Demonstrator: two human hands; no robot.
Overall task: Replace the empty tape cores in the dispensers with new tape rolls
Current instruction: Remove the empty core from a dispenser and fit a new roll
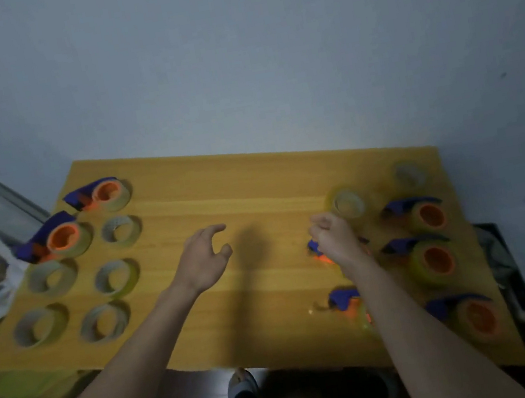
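Dispenser (318, 252) lies on the table (251, 183) under the right hand (333, 235), whose curled grip holds it. Left hand (203, 260) hovers spread. Probably light, rigid plastic; grasp its body, avoiding the cutter.

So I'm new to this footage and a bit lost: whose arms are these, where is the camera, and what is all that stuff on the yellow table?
There is no machine: a person wears the camera on their head, looking down at their own bare arms. The left hand hovers open and holds nothing. The right hand has curled fingers over a blue and orange tape dispenser, which it partly hides. On the wooden table, the loose tape rolls lie at the left beside two dispensers; more dispensers and two clear rolls are at the right.
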